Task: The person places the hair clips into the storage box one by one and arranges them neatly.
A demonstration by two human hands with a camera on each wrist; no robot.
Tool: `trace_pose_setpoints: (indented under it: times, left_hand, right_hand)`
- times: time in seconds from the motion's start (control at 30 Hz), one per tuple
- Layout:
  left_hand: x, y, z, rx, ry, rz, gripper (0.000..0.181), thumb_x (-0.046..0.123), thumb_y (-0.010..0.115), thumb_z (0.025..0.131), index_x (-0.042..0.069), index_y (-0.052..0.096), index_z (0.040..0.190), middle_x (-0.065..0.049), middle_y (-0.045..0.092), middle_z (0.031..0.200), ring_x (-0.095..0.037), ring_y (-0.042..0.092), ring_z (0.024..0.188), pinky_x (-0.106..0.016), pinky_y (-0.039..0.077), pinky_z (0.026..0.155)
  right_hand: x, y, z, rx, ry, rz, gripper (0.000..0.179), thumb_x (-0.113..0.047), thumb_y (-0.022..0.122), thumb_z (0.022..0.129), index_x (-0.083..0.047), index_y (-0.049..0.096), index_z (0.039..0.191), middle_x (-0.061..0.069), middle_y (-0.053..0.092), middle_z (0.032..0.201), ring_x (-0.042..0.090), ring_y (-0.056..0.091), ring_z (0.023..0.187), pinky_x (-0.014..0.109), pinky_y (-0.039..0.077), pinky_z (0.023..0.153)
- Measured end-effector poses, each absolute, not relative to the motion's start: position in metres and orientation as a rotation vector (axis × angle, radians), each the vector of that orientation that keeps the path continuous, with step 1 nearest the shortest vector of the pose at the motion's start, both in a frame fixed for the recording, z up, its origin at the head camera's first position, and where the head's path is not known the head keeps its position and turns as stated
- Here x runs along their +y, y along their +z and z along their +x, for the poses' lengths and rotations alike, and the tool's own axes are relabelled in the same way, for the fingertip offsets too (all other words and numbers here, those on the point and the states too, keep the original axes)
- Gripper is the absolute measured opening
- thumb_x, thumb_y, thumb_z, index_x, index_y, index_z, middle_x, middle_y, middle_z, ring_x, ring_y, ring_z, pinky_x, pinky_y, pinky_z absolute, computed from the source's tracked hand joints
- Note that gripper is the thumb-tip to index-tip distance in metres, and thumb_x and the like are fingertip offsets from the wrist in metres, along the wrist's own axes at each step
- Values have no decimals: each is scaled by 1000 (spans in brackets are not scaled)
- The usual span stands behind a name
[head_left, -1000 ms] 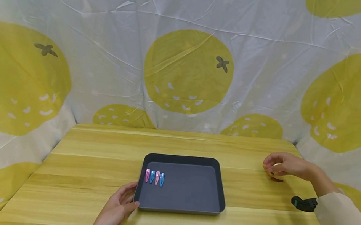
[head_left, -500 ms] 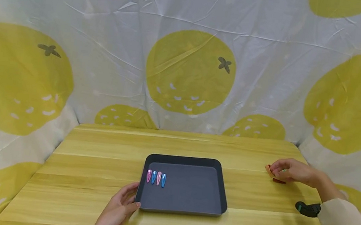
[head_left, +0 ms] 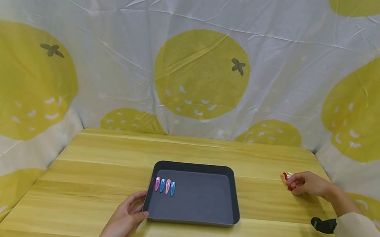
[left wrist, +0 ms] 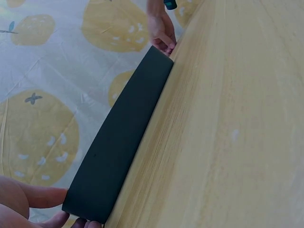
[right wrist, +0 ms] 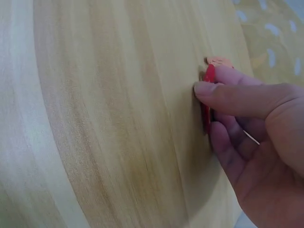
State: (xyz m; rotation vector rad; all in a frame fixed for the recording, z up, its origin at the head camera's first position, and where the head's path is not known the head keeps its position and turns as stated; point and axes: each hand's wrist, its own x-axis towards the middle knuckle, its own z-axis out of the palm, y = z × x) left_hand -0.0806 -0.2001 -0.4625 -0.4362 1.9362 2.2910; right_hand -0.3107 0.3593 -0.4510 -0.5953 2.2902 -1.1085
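Note:
My left hand (head_left: 125,218) grips the near left corner of a dark grey tray (head_left: 204,197), its thumb at the rim. In the left wrist view the tray's side wall (left wrist: 114,137) runs away from the fingers. Several snap hair clips lie in a row inside the tray at its left, a pink clip (head_left: 157,184) and a blue clip (head_left: 162,185) among them. At the table's right, my right hand (head_left: 312,185) pinches a red hair clip (right wrist: 206,114) between thumb and fingers, close over the wood. An orange clip (right wrist: 220,61) lies just beyond the fingertips, partly covered.
The wooden table (head_left: 93,186) carries the tray near its middle. A black curved object (head_left: 323,225) with a green mark shows beside the right sleeve (head_left: 359,235). A whitish piece (head_left: 289,174) lies by the right fingers. Lemon-patterned cloth (head_left: 110,62) hangs behind and at the sides.
The right hand has shifted slightly right and nearer, and its fingers now pinch the red clip beside the orange one. The left hand stays on the tray; the clips in the tray keep their row.

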Motion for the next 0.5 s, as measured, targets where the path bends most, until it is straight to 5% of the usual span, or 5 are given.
trace_pose_setpoints:
  times: [0.5]
  left_hand:
    - [-201,-463,-80,1952,2285,-438,71,-17,56,91,-5,31,156,-29,27,160,-47,28,146,-56,31,118]
  right_hand:
    - [356,-452,-307,2363,-1036,-642,6,8,68,91,5,63,94,6,60,80,14,50,65,25,45,57]
